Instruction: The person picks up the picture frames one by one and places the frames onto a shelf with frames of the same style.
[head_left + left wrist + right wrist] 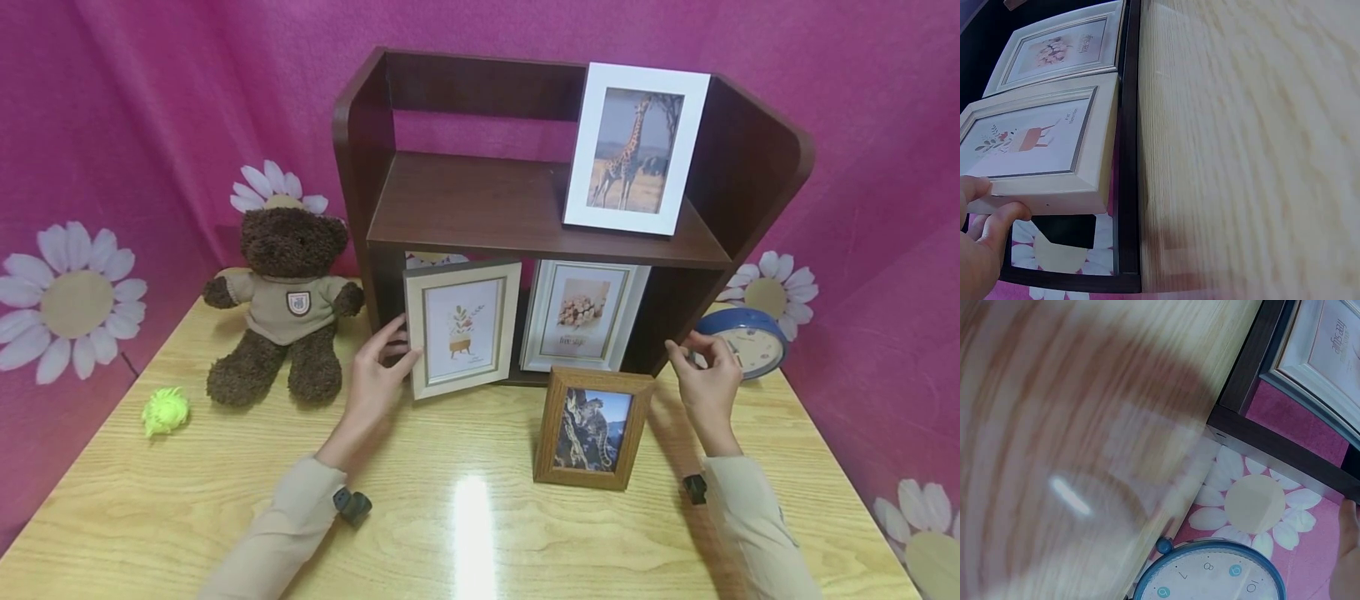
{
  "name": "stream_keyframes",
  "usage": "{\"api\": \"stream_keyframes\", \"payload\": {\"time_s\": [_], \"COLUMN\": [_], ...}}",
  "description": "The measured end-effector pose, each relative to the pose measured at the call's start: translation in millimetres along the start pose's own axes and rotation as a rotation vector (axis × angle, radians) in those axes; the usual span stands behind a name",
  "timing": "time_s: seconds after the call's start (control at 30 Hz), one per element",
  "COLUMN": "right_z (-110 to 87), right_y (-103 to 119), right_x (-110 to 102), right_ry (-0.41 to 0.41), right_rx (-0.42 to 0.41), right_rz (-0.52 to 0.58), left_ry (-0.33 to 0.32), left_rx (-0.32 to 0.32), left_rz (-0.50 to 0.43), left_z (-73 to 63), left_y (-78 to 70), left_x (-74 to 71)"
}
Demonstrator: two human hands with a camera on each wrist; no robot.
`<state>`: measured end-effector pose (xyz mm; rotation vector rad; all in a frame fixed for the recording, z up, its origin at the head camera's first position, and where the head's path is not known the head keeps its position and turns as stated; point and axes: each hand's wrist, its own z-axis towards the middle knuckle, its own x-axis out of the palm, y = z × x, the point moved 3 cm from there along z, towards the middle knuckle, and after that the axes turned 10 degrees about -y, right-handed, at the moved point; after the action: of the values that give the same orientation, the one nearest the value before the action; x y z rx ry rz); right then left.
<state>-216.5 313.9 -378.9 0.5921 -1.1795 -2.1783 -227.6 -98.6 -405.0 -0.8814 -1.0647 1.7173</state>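
My left hand (pixel 378 375) grips a cream picture frame (pixel 416 333) by its left edge. The frame holds a plant print and stands slightly turned at the front of the lower shelf compartment. In the left wrist view, the thumb and a finger are on the side of this frame (pixel 1054 201). Beside it, inside the compartment, leans a white frame with a "free style" print (pixel 581 317). My right hand (pixel 708 379) is at the outer right side of the dark brown shelf (pixel 480 200), fingers loosely bent. A fingertip (pixel 1349 528) meets the side panel in the right wrist view.
A white giraffe frame (pixel 637 150) stands on the upper shelf. In front of the unit is a brown wooden frame (pixel 546 429). A blue alarm clock (pixel 757 346) sits behind my right hand; a teddy bear (pixel 288 300) and a green spiky ball (pixel 165 411) are left.
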Motion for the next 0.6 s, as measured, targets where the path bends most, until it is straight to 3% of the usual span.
{"api": "stream_keyframes", "payload": {"time_s": [0.43,0.6], "right_z": [-3.2,-2.7], "right_y": [7,7], "right_x": [0,0], "right_ry": [-0.002,0.003], "right_rx": [-0.005,0.004], "right_rz": [-0.007,0.0], "left_ry": [-0.021,-0.017], "left_rx": [0.091,0.1], "left_rz": [0.057,0.072], "left_z": [5.4,7.7], "left_y": [0.2,-0.6], "left_x": [10.7,12.1]}}
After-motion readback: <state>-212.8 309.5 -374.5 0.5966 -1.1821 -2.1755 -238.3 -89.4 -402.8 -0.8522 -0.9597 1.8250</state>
